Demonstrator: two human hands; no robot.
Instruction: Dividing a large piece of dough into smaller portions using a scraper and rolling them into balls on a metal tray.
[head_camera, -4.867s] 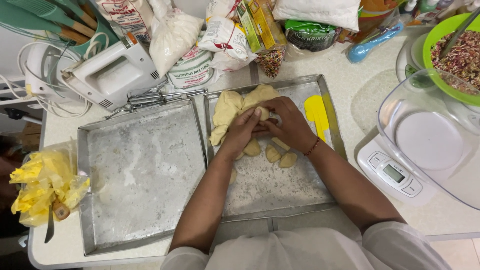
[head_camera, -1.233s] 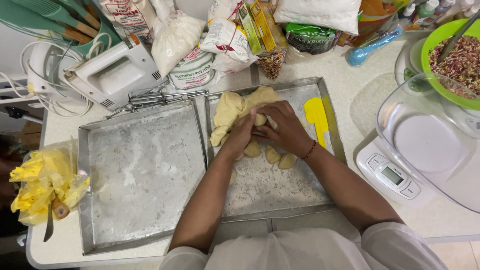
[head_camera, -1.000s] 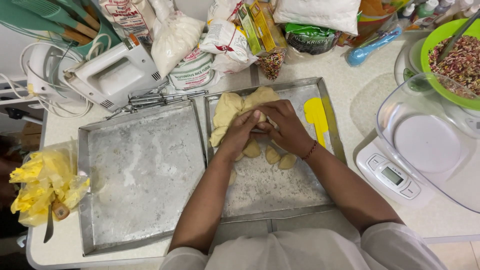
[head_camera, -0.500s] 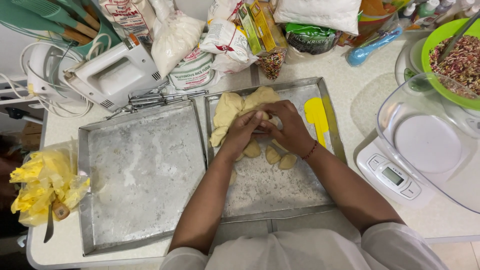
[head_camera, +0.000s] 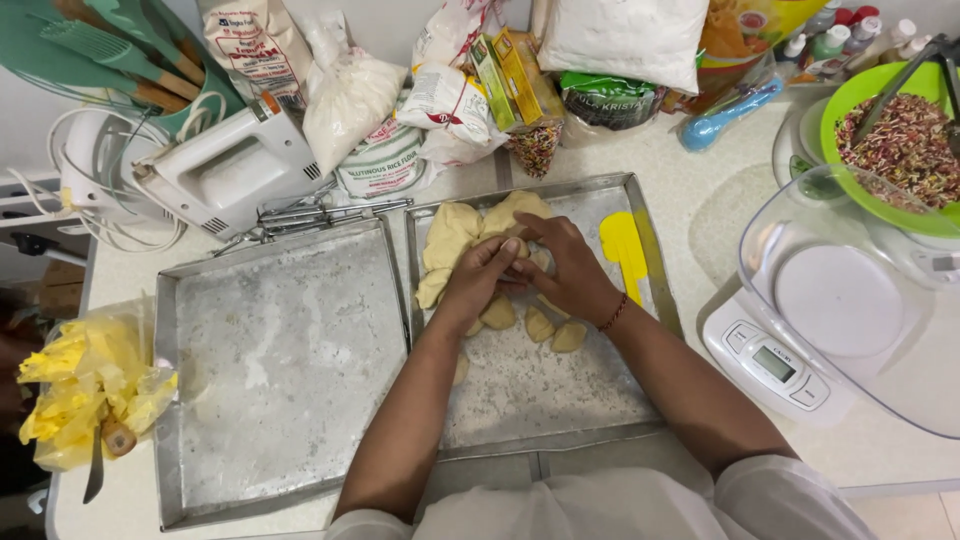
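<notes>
Both hands meet over the far half of the right-hand metal baking tray (head_camera: 600, 400), which stands on the pale worktop (head_camera: 700, 215) with its long axis running away from the person. The left hand (head_camera: 478, 282) and the right hand (head_camera: 566, 268) are pressed together, fingers curled around a small piece of pale dough (head_camera: 520, 247) that shows only as a sliver between them (its shape and the way it points cannot be told). Just beyond the hands lies the large lump of dough (head_camera: 462, 235), stretched across the far end of the tray, its long axis roughly left to right. Near the wrists, three small dough pieces (head_camera: 535, 322) lie flat on the floured tray floor in a loose row, close together. A yellow scraper (head_camera: 625, 252) lies along the right side of the tray, its long axis parallel to that wall. The left-hand tray (head_camera: 280, 370), dusted with flour, stands just beside it. A white hand mixer (head_camera: 225, 172) lies beyond the trays, and a kitchen scale (head_camera: 775, 365) with a clear bowl (head_camera: 850, 300) stands to the right.
</notes>
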